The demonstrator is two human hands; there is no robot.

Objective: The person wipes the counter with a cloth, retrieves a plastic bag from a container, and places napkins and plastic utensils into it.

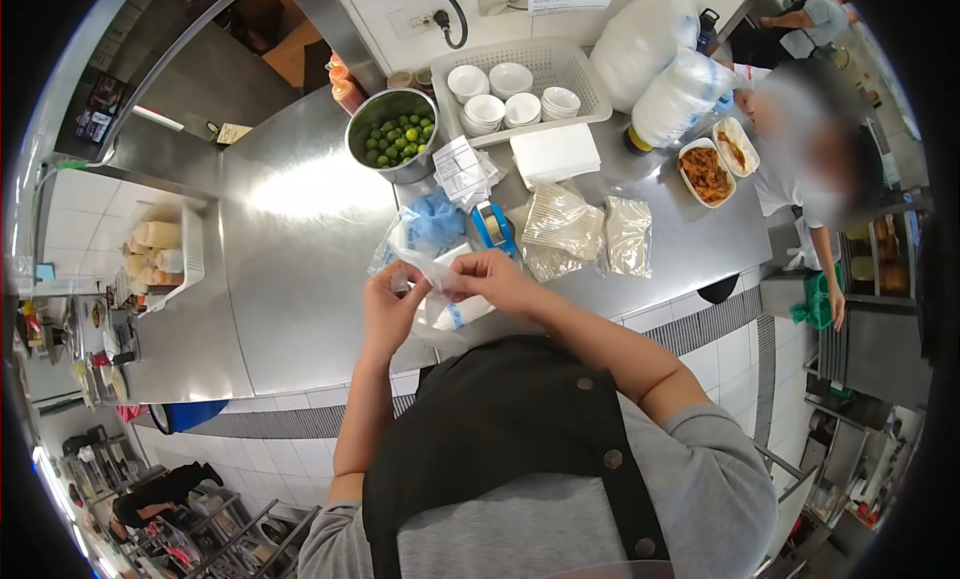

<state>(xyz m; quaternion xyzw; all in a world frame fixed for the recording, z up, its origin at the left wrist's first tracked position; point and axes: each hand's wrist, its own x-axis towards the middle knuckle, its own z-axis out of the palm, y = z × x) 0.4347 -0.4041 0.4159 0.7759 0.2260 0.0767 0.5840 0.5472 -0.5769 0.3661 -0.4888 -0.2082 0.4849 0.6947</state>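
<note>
Both hands are together over the front edge of the steel counter. My left hand (392,304) pinches one side of a thin translucent plastic bag (425,266). The fingers of my right hand (492,279) are closed on the bag's other side. Below the hands, a white item with blue print (455,313) shows through or beside the plastic. A blue tape dispenser (493,229) stands just beyond my right hand. Crumpled blue plastic (433,217) lies behind the bag. Paper slips (462,171) rest farther back.
A metal pot of green limes (400,137) and a white basket (590,69) of small bowls stand behind. Packets (628,237), white napkins (555,156) and food containers (707,174) are to the right. Another person (815,139) stands at the right end.
</note>
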